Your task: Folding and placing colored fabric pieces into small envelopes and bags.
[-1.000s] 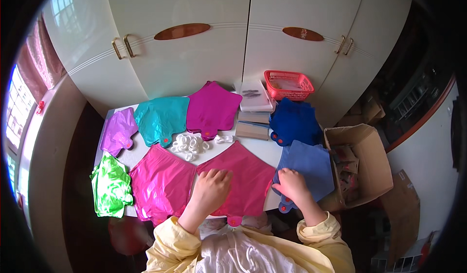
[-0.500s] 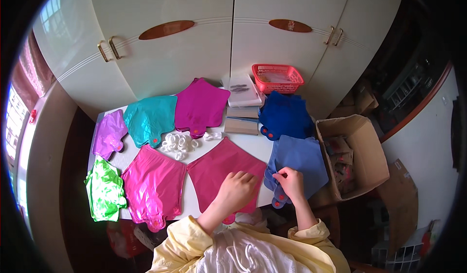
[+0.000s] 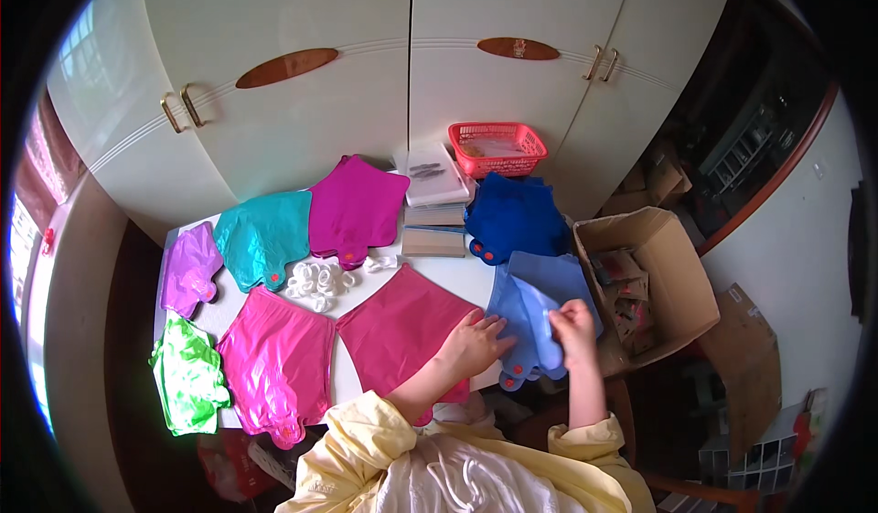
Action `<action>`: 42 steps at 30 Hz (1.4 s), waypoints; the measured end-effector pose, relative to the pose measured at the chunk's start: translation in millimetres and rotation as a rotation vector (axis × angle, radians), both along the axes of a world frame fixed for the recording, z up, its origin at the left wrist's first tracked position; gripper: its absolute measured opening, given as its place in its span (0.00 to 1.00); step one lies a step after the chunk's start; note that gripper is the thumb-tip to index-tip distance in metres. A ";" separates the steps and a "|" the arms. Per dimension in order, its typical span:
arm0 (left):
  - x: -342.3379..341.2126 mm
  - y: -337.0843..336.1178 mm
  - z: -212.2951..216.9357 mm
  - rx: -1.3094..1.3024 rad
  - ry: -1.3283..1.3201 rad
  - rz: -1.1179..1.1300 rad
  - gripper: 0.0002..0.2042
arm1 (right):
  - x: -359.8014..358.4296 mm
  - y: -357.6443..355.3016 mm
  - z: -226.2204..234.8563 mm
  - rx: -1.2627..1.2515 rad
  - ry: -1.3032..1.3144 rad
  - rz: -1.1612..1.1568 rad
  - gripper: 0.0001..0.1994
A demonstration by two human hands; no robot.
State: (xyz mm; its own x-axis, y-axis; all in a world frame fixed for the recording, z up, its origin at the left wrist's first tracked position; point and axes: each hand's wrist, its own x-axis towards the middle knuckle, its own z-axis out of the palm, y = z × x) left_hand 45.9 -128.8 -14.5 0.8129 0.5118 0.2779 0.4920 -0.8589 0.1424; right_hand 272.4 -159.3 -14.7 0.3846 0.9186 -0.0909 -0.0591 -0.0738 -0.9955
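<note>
On the table's right side lies a stack of light blue flat foil balloons (image 3: 535,271), with round tabs and red dots at the near end. My right hand (image 3: 578,335) pinches the edge of a light blue foil balloon (image 3: 540,325) and holds it partly lifted and folded over the stack. My left hand (image 3: 476,341) lies flat with fingers spread, over the right edge of the dark pink foil balloons (image 3: 402,321) and reaching the blue stack's left edge.
Bright pink (image 3: 279,358), green (image 3: 189,376), lilac (image 3: 190,271), teal (image 3: 263,234), magenta (image 3: 357,207) and dark blue (image 3: 517,216) balloon stacks surround white ribbon coils (image 3: 315,283). A red basket (image 3: 498,164) stands behind; a cardboard box (image 3: 681,284) is at right.
My right hand has moved right and lifted the edge of a light blue foil balloon. My left hand has shifted right and spread its fingers. The whole view has moved slightly.
</note>
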 end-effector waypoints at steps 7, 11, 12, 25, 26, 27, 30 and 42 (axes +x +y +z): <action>0.5 -4.6 -3.4 -0.004 0.010 -0.015 0.20 | 126.1 13.2 69.0 0.196 -0.096 -0.236 0.10; 4.4 -5.3 -4.9 -0.023 0.032 -0.012 0.21 | 211.2 28.7 128.7 0.389 -0.102 -0.416 0.09; 6.2 -5.3 -5.5 -0.024 0.027 -0.016 0.21 | 228.1 31.9 142.1 0.482 -0.116 -0.410 0.09; 2.8 -8.9 -3.1 -0.010 0.064 0.005 0.22 | 191.1 110.9 268.6 0.775 -0.724 -0.529 0.07; 3.1 -8.4 -3.5 -0.016 0.060 0.005 0.22 | 180.2 113.1 270.6 0.703 -0.884 -0.516 0.07; 3.3 -8.9 -4.4 -0.025 0.058 0.006 0.22 | 157.2 115.2 267.0 0.674 -0.963 -0.445 0.06; 3.0 -8.0 -4.5 -0.047 0.082 0.004 0.22 | 78.5 127.4 233.9 0.721 -1.416 -0.237 0.06; -39.7 4.6 81.7 -0.100 -0.021 0.008 0.21 | -80.3 184.7 5.1 0.351 -1.473 0.372 0.10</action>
